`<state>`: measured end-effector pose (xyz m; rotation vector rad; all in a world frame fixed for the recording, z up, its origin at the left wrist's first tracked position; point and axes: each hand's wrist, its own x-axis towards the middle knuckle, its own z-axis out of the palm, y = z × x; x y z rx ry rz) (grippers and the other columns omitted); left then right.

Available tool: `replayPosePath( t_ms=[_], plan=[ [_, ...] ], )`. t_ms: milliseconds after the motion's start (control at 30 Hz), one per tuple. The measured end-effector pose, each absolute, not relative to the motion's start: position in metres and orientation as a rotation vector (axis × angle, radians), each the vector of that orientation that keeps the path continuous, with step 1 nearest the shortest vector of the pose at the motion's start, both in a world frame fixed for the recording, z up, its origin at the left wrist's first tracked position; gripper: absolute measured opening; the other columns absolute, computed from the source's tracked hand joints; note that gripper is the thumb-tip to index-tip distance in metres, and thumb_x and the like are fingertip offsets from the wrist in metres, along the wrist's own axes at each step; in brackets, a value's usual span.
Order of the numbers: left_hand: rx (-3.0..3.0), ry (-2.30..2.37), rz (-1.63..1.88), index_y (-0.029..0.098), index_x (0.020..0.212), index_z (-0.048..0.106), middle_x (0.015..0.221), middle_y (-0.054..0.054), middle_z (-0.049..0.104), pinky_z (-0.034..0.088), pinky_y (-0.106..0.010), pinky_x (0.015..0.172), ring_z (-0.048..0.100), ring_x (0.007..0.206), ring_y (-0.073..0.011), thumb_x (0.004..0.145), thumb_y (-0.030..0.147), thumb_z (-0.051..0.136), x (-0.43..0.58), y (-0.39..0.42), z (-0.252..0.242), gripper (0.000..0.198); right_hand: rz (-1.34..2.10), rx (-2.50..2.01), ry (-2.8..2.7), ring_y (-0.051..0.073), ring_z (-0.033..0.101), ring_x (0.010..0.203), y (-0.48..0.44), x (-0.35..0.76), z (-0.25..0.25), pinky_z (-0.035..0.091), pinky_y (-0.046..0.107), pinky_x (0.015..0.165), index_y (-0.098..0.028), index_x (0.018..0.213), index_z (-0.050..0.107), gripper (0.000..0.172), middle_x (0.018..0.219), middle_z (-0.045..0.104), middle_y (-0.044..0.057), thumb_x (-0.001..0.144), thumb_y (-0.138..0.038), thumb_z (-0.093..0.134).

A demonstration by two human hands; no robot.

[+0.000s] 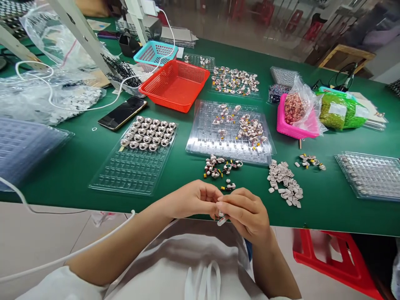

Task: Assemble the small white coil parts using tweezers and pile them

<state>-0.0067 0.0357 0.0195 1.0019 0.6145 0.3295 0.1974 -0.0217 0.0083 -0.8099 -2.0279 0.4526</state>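
Note:
Both hands meet at the table's front edge. My left hand point(200, 200) and my right hand point(246, 212) are closed around a small white part point(221, 220), which pokes out below the fingertips; its details are partly hidden. Just beyond the fingers lie small white assemblies with yellow tabs point(214, 166). To the right is a pile of loose white caps point(286, 183). A clear tray point(134, 171) at the left carries rows of rounded white parts point(150, 134). Behind the hands, stacked clear trays point(206, 141) bear more assemblies point(251, 129).
A red basket point(178, 87), a blue basket point(156, 52) and a phone point(122, 113) are at the back left. A pink basket point(298, 129) and green bags point(340, 110) stand back right. A filled tray point(371, 175) lies far right. A white cable point(93, 246) crosses near my left forearm.

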Motion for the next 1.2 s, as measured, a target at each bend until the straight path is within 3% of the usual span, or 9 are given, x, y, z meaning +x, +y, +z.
replayPosePath(
  t_ms=[100, 267, 333, 467, 600, 800, 1200],
  plan=[
    [0.936, 0.646, 0.389, 0.013, 0.076, 0.074, 0.065, 0.001, 0.071, 0.053, -0.023, 0.064, 0.063, 0.060, -0.0105, 0.070, 0.028, 0.086, -0.003, 0.036, 0.020, 0.020, 0.535, -0.887, -1.945, 0.018, 0.069, 0.087, -0.022, 0.197, 0.011, 0.059, 0.033, 0.072, -0.030, 0.125, 0.066, 0.039, 0.106, 0.075, 0.006, 0.094, -0.008, 0.057],
    [0.838, 0.815, 0.626, 0.014, 0.087, 0.078, 0.072, 0.000, 0.074, 0.054, -0.024, 0.067, 0.065, 0.063, -0.0108, 0.071, 0.025, 0.085, 0.005, 0.029, 0.019, 0.020, 0.610, -1.263, -1.616, 0.014, 0.066, 0.071, -0.034, 0.190, 0.003, 0.055, 0.024, 0.055, -0.026, 0.105, 0.066, 0.019, 0.096, 0.070, 0.004, 0.088, -0.018, 0.070],
    [0.834, 0.848, 0.687, 0.015, 0.087, 0.078, 0.075, -0.001, 0.076, 0.055, -0.024, 0.069, 0.067, 0.066, -0.0115, 0.072, 0.024, 0.085, 0.009, 0.025, 0.018, 0.019, 0.597, -1.305, -1.592, 0.015, 0.067, 0.072, -0.039, 0.183, -0.003, 0.057, 0.025, 0.058, -0.025, 0.102, 0.064, 0.021, 0.093, 0.070, 0.003, 0.084, -0.020, 0.074],
    [0.874, 0.854, 0.739, 0.016, 0.089, 0.078, 0.082, -0.002, 0.079, 0.058, -0.026, 0.076, 0.071, 0.077, -0.0152, 0.074, 0.026, 0.084, 0.013, 0.020, 0.015, 0.019, 0.612, -1.397, -1.481, 0.014, 0.067, 0.071, -0.043, 0.171, -0.008, 0.056, 0.024, 0.062, -0.023, 0.096, 0.065, 0.011, 0.087, 0.072, 0.002, 0.089, -0.015, 0.063],
    [1.030, 0.893, 0.742, 0.016, 0.093, 0.080, 0.091, -0.006, 0.081, 0.059, -0.028, 0.081, 0.074, 0.085, -0.0186, 0.078, 0.027, 0.081, 0.010, 0.019, 0.010, 0.018, 0.925, -1.407, -1.344, 0.013, 0.063, 0.063, -0.043, 0.178, -0.003, 0.050, 0.021, 0.054, -0.022, 0.090, 0.068, 0.003, 0.080, 0.071, 0.001, 0.089, -0.021, 0.065],
    [1.311, 0.910, 0.718, 0.016, 0.097, 0.081, 0.092, -0.007, 0.082, 0.061, -0.027, 0.078, 0.077, 0.083, -0.0207, 0.080, 0.024, 0.075, 0.004, 0.019, 0.009, 0.019, 1.279, -1.332, -1.163, 0.014, 0.061, 0.066, -0.045, 0.194, -0.003, 0.049, 0.023, 0.057, -0.022, 0.094, 0.070, 0.009, 0.078, 0.069, 0.001, 0.090, -0.030, 0.068],
    [1.635, 0.998, 0.882, 0.014, 0.096, 0.080, 0.088, -0.008, 0.083, 0.061, -0.024, 0.074, 0.077, 0.079, -0.0186, 0.083, 0.015, 0.067, 0.007, 0.019, 0.001, 0.019, 1.123, -1.356, -1.259, 0.016, 0.066, 0.078, -0.046, 0.182, -0.006, 0.052, 0.024, 0.068, -0.024, 0.096, 0.069, 0.007, 0.090, 0.071, 0.003, 0.095, -0.029, 0.063]
  ],
)
